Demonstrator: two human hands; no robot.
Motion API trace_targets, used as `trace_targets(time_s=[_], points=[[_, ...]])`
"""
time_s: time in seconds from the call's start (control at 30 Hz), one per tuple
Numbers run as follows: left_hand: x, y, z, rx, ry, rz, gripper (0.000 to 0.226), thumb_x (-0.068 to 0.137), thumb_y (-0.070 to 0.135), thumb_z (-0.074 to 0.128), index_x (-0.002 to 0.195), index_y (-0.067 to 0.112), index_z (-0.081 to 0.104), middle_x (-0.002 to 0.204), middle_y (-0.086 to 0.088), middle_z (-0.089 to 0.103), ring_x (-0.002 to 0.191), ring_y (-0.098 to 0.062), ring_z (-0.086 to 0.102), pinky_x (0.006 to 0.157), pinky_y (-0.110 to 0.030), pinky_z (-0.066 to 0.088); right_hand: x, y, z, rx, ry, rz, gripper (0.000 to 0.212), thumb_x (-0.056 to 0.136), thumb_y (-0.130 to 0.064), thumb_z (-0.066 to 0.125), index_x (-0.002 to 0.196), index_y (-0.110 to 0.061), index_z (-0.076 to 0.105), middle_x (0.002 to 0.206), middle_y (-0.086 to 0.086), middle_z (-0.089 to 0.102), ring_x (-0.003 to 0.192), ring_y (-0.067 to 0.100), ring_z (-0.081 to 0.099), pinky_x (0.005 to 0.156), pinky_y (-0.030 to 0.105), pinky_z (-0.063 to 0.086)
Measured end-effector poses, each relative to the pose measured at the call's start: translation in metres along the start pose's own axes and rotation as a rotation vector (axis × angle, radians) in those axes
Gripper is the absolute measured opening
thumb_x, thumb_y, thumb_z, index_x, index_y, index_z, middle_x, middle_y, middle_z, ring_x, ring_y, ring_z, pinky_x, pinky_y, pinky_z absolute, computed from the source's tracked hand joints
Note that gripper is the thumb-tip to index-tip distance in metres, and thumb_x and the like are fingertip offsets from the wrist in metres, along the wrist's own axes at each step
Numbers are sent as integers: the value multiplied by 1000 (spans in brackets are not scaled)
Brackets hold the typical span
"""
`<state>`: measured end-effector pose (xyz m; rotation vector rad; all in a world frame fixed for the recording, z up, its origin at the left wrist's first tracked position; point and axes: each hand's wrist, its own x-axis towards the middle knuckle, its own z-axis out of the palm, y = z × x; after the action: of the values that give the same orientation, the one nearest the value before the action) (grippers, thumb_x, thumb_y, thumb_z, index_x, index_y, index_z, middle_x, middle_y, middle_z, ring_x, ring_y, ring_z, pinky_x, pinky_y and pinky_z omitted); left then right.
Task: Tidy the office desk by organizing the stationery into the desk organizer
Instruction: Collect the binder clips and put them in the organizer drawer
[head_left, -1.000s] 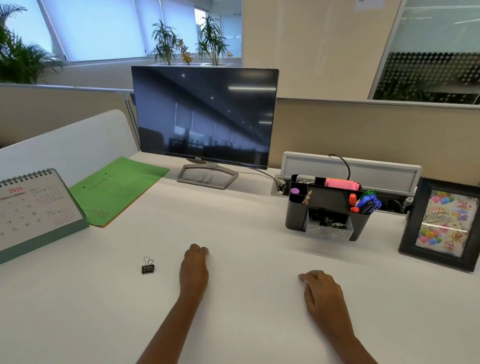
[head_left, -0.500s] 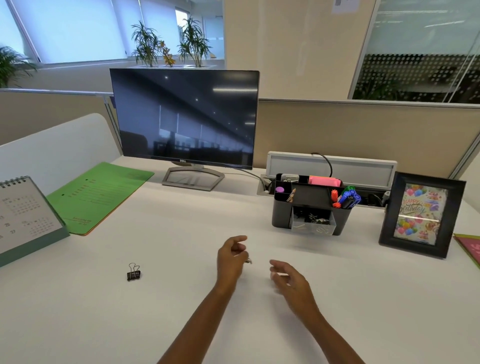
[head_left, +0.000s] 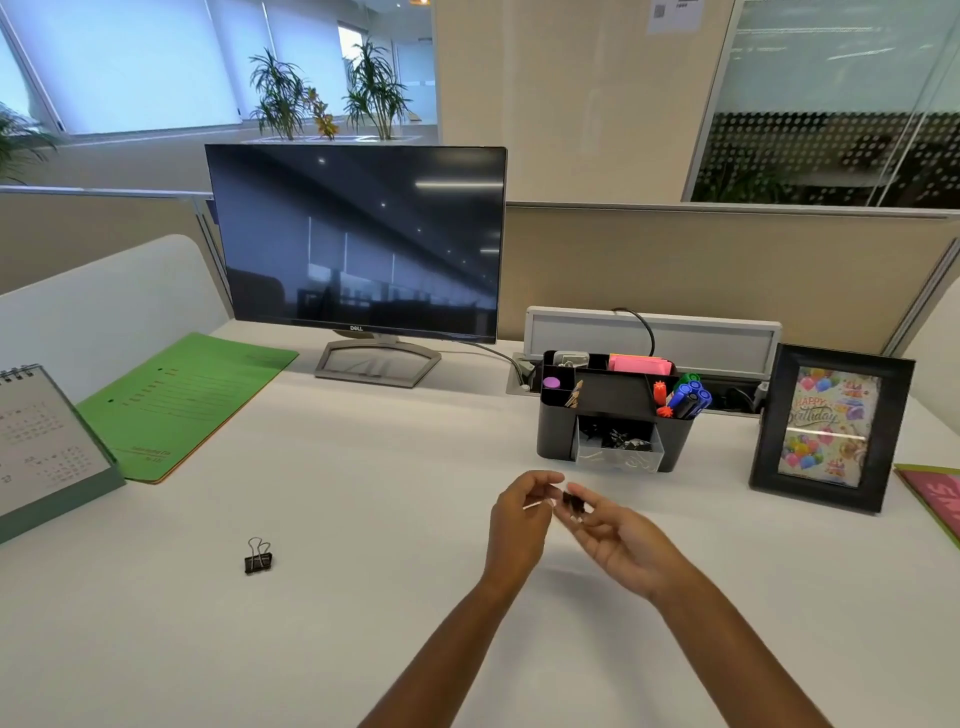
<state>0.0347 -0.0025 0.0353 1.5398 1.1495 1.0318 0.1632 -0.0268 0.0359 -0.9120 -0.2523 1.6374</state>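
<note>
Currently mid-step on clip sorting: left grip (head_left: 519, 525) and right grip (head_left: 618, 540) meet at centre frame, just above the worktop (head_left: 363, 649), with the held binder clip (head_left: 573, 503) between the fingertips. Left grip looks pinched on the thin wire handle and right grip pinched on the black body; it's small and part hidden, so which one carries the load can't be told. Looks like a hand-over or a re-orient before drop-off. The desk organizer (head_left: 556, 431) sits right of centre, just beyond the hands: matte black rigid plastic, boxy, split into top compartments, with a clear drawer (head_left: 618, 460) pulled out at the front that holds what look like more black clips. The drawer is the likely target. Next move needs one grip to take the clip alone, a short reach forward over the drawer's open top, then a release. After that, the loose binder clip (head_left: 258, 558) is left, lower left of frame, standing on its folded steel body with wire loops up, well apart from the organizer. It's small, hard and springy, so it needs a fingertip pinch on the body or loops. Markers (head_left: 688, 397) and pink sticky notes (head_left: 636, 364) are already stowed on top.
</note>
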Motion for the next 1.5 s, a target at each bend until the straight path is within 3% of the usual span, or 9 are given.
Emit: trace_targets(time_s=[0.1, 0.33, 0.43, 0.63, 0.73, 0.9, 1.1, 1.27, 1.5], points=[[3, -2, -9, 53, 76, 38, 39, 84, -14, 38, 100, 11, 63, 89, 0, 62, 77, -2, 56, 60, -2, 41, 4, -32, 6, -106, 129, -115, 37, 86, 18, 34, 114, 3, 52, 113, 22, 51, 90, 28, 61, 62, 24, 59], [2, -35, -42, 401, 206, 99, 33, 87, -11, 41, 104, 8, 62, 105, -5, 63, 93, -11, 57, 81, -9, 37, 27, -85, 22, -583, 390, -355, 44, 86, 15, 40, 131, 10, 37, 110, 26, 54, 117, 39, 48, 107, 41, 37], [0, -48, -52, 549, 231, 54, 34, 89, -4, 40, 111, 14, 60, 110, -1, 62, 105, -13, 56, 81, -14, 40, 37, -91, 19, -687, 466, -361, 44, 83, 14, 42, 128, 14, 37, 134, 35, 41, 125, 44, 41, 103, 46, 38], [-2, -67, -71, 825, 212, -17, 36, 89, 1, 42, 121, 12, 55, 123, -4, 56, 119, -19, 50, 94, -29, 46, 35, -74, 3, -770, 529, -503, 41, 86, 7, 47, 126, 1, 49, 130, 23, 51, 121, 37, 48, 100, 41, 41], [-1, -72, -80, 933, 266, -11, 36, 79, -10, 51, 112, -1, 62, 114, -19, 62, 115, -34, 55, 96, -41, 46, 27, -48, -12, -771, 564, -662, 33, 89, 1, 50, 121, -3, 56, 125, 15, 58, 112, 25, 54, 95, 32, 42], [0, -82, -107, 1027, 450, -183, 42, 76, -7, 57, 118, -5, 56, 131, -32, 48, 135, -49, 25, 110, -62, 13, 20, 1, -39, -881, 565, -665, 30, 87, 6, 49, 112, -5, 61, 114, 17, 63, 89, 20, 55, 65, 14, 42], [0, -86, -139, 933, 588, -469, 53, 82, 7, 58, 130, -7, 41, 146, -39, 15, 138, -52, 0, 108, -67, -2, 10, 40, -54, -990, 494, -606, 36, 83, 15, 42, 105, -4, 63, 110, 15, 63, 88, 20, 59, 62, 0, 40], [-2, -85, -160, 953, 599, -668, 39, 88, 9, 44, 126, -2, 40, 142, -32, 30, 135, -47, 16, 107, -54, 23, 4, 45, -54, -1024, 451, -624, 38, 81, 18, 39, 102, -2, 63, 108, 13, 62, 90, 23, 60, 68, -3, 39], [-7, -86, -161, 940, 589, -503, 40, 84, -11, 42, 123, -4, 49, 123, -29, 48, 111, -42, 43, 88, -46, 39, -3, 47, -52, -1013, 417, -610, 34, 82, 16, 41, 96, -4, 65, 103, 10, 64, 87, 22, 61, 67, -4, 40]])
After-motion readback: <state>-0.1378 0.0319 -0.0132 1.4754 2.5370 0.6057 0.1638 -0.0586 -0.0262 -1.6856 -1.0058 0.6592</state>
